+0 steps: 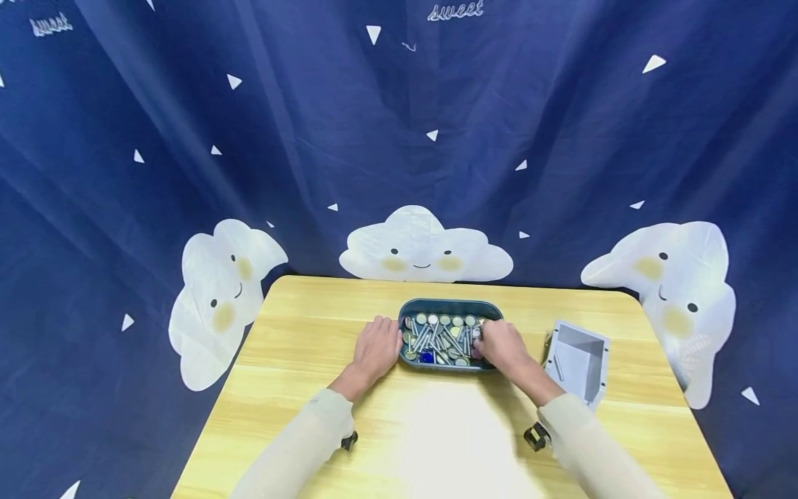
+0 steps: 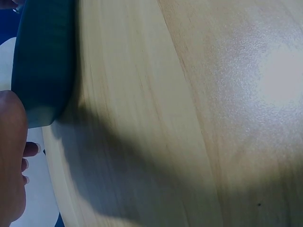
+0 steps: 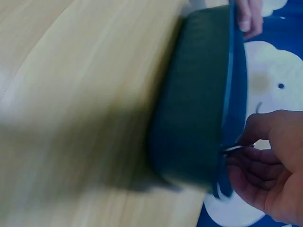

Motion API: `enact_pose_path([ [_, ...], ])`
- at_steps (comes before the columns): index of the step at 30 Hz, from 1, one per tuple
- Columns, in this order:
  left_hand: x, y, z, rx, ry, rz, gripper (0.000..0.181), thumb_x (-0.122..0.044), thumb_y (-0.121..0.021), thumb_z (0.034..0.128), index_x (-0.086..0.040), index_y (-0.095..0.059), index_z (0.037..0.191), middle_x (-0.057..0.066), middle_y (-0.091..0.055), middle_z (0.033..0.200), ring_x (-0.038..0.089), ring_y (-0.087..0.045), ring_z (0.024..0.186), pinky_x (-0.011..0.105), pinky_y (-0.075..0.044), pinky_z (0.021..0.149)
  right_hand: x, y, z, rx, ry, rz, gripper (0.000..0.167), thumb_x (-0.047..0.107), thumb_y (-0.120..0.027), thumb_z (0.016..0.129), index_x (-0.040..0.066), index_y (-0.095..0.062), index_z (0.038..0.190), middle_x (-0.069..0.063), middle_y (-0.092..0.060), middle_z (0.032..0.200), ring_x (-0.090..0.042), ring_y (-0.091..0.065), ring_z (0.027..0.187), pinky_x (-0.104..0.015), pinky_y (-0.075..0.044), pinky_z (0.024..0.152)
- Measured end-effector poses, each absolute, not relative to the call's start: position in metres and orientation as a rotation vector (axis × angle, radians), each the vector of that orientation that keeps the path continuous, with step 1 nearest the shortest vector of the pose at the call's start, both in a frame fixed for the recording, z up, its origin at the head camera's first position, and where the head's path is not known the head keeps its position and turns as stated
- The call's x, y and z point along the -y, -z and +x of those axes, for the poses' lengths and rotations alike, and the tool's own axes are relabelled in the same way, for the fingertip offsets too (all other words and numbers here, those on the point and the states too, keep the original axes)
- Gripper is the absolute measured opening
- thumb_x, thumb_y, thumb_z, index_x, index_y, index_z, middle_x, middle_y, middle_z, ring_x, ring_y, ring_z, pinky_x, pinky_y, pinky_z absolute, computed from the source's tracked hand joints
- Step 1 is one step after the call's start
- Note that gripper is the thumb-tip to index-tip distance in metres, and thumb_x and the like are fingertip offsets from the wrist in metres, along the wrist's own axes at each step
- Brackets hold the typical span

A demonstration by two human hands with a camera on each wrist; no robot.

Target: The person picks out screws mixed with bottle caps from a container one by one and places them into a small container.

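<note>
Pale sleeves stretch over a wood-grain counter toward a dark teal bin at its 12 o'clock, loaded with silvery rods and round discs. At the bin's 3 o'clock, the right hand pinches a slim metallic piece; the left hand touches the 9 o'clock end, its grip unclear. A grey box sits toward 4 o'clock.

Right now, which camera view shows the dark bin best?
The head view: it looks into the dark bin, showing the bolts and round discs inside. The left wrist view catches only part of its outer wall; the right wrist view shows mainly its long outer side.
</note>
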State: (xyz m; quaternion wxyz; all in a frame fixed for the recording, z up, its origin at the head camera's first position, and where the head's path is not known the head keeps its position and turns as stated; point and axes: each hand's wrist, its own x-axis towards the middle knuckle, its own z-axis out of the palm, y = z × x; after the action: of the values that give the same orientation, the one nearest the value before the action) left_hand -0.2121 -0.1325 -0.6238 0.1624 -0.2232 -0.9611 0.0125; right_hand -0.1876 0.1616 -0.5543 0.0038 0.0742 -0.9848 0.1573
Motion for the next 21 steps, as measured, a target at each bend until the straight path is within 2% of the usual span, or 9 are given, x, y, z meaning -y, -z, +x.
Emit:
enact_pose_path([
  [3,0.132,0.626,-0.212,2.708,-0.049,-0.631,0.019,-0.029,-0.056,0.1047,-0.011,-0.063,0.101,0.003,-0.061,0.087,0.022,-0.053,0.087,0.030,-0.047,0.068,-0.177,0.544,-0.183,3.054,-0.527,0.201,0.031,0.011,-0.070,0.086,0.015,-0.050,0.062,0.000,-0.052,0.057,-0.021,-0.054,0.056,-0.042,-0.052,0.052],
  [6,0.133,0.628,-0.212,2.670,-0.026,-0.627,0.019,-0.029,-0.059,0.1032,-0.011,-0.064,0.101,0.004,-0.063,0.087,0.024,-0.052,0.085,0.031,-0.046,0.068,-0.192,0.535,-0.180,3.001,-0.552,0.186,0.035,0.006,-0.062,0.082,0.018,-0.037,0.060,0.005,-0.032,0.055,-0.016,-0.037,0.053,-0.031,-0.038,0.047],
  [8,0.133,0.628,-0.213,2.645,-0.019,-0.630,0.019,-0.029,-0.058,0.1033,-0.011,-0.064,0.100,0.004,-0.064,0.086,0.024,-0.052,0.084,0.033,-0.045,0.070,-0.202,0.532,-0.178,2.966,-0.566,0.174,0.038,0.005,-0.059,0.081,0.020,-0.033,0.058,0.007,-0.025,0.056,-0.015,-0.031,0.054,-0.028,-0.030,0.048],
  [11,0.132,0.627,-0.213,2.620,-0.003,-0.629,0.019,-0.028,-0.059,0.1025,-0.011,-0.064,0.098,0.004,-0.063,0.084,0.026,-0.052,0.082,0.035,-0.045,0.072,-0.216,0.529,-0.174,2.913,-0.576,0.145,0.039,0.004,-0.059,0.083,0.019,-0.035,0.057,0.007,-0.026,0.055,-0.014,-0.029,0.054,-0.026,-0.026,0.048],
  [18,0.132,0.628,-0.211,2.625,-0.012,-0.638,0.016,-0.027,-0.060,0.1014,-0.012,-0.061,0.096,0.002,-0.057,0.079,0.023,-0.053,0.075,0.030,-0.041,0.064,-0.252,0.528,-0.157,2.815,-0.600,0.022,0.026,0.008,-0.062,0.088,0.011,-0.052,0.065,-0.001,-0.050,0.057,-0.016,-0.041,0.052,-0.027,-0.033,0.047],
  [21,0.132,0.627,-0.211,2.648,-0.025,-0.634,0.017,-0.028,-0.059,0.1025,-0.012,-0.062,0.097,0.002,-0.057,0.080,0.023,-0.054,0.077,0.030,-0.041,0.063,-0.269,0.531,-0.153,2.808,-0.610,-0.053,0.027,0.008,-0.060,0.087,0.013,-0.047,0.064,0.001,-0.045,0.057,-0.017,-0.039,0.051,-0.027,-0.031,0.046],
])
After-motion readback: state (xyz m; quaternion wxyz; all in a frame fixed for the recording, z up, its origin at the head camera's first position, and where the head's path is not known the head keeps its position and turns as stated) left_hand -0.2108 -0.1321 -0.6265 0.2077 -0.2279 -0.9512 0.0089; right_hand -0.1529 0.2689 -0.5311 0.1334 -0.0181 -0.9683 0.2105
